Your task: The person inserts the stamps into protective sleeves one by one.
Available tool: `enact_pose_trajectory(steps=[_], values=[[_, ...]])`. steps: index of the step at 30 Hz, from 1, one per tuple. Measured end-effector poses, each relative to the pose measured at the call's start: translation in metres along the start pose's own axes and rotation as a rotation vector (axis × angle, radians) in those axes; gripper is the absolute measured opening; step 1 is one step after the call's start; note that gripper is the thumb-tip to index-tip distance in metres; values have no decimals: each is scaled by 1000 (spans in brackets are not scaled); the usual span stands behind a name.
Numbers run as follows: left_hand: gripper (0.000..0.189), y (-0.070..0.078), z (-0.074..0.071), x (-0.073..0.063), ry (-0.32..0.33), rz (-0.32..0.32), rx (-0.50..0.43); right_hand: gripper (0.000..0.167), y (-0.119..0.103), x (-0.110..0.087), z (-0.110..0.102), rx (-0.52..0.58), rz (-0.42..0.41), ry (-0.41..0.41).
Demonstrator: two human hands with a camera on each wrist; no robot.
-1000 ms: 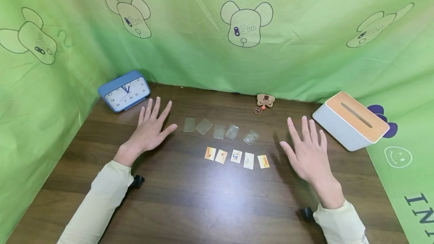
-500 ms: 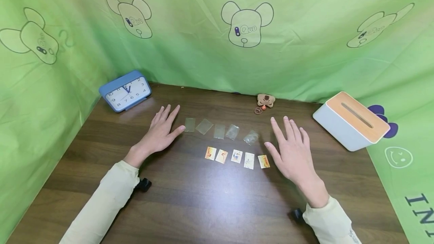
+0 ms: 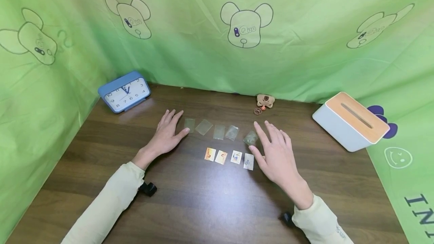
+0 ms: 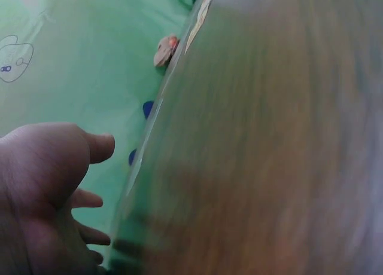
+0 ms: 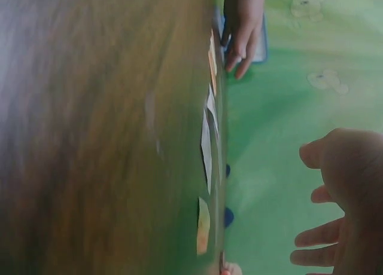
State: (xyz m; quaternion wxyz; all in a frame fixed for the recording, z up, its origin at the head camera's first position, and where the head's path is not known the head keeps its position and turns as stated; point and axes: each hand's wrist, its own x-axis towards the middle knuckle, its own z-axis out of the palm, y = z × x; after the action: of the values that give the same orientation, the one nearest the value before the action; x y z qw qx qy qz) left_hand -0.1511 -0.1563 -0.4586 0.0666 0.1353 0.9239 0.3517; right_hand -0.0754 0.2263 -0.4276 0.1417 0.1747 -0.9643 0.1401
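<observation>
Fingers wide, our left hand (image 3: 166, 134) and right hand (image 3: 278, 157) flank far, clear rectangular plastic sleeves (image 3: 219, 132) and near, colourful rectangular cards (image 3: 236, 157).

The counter (image 3: 190, 210) looks like smooth wood with a glossy sheen. The pouches (image 3: 219, 132) look like shiny plastic, the cards (image 3: 236, 156) paper. The curtain (image 3: 190, 55) is creased cloth; the clock (image 3: 125, 92) looks plastic, the lid (image 3: 363, 114) matt wood.

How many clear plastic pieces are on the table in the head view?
5, in a row beyond the cards: first piece by the left hand, second askew, third mid-row, fourth next, fifth by the right hand. More could hide under the hands.
</observation>
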Motion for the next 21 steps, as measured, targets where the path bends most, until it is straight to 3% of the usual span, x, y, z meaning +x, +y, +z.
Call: enact_pose_trajectory(steps=[9,14,21], values=[[67,3,14,4,118,-43,-57,66,-18,5,12,72,-34,53],[61,4,22,6,192,-35,-84,63,-27,6,17,103,-48,64],[58,9,29,6,213,-77,-50,60,-37,8,25,141,-74,84]])
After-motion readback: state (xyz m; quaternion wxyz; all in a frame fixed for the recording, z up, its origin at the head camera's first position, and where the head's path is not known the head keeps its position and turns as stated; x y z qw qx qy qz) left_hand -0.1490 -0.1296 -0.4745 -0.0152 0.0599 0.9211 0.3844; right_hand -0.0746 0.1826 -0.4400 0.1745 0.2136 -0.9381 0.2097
